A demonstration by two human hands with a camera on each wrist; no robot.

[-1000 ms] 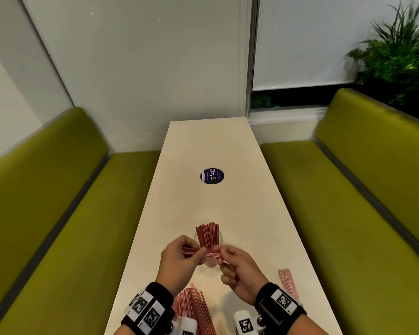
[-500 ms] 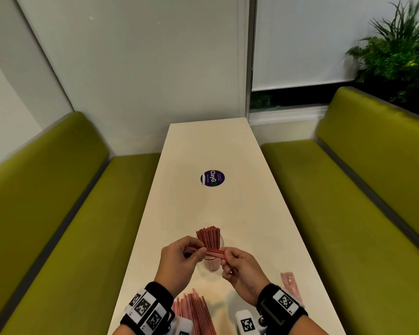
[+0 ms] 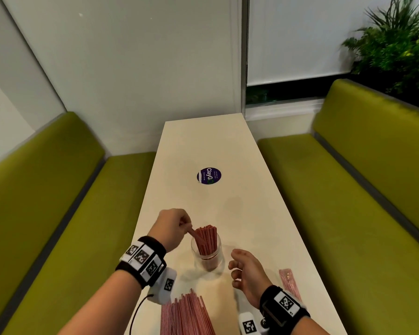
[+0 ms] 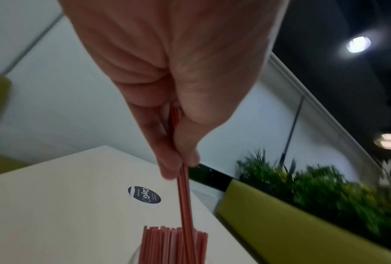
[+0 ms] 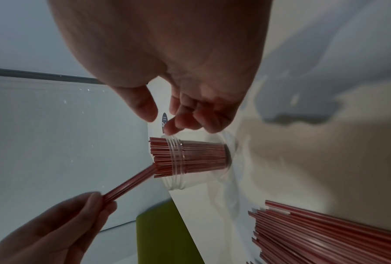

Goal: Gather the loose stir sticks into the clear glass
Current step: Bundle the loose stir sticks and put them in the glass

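A clear glass stands on the white table, filled with upright red-and-white stir sticks. My left hand pinches a small bunch of sticks, slanted with the lower ends at the glass mouth among the standing sticks. My right hand hovers just right of the glass, fingers loosely curled, holding nothing. A loose pile of sticks lies near the front edge.
A pink packet lies on the table at my right wrist. A round dark sticker marks the table's middle. Green benches flank both sides. A wall closes the far end, and plants stand back right.
Both hands held the small bunch level above the glass. My right hand has let go and dropped to the right; my left hand has tilted the bunch down into the glass mouth.
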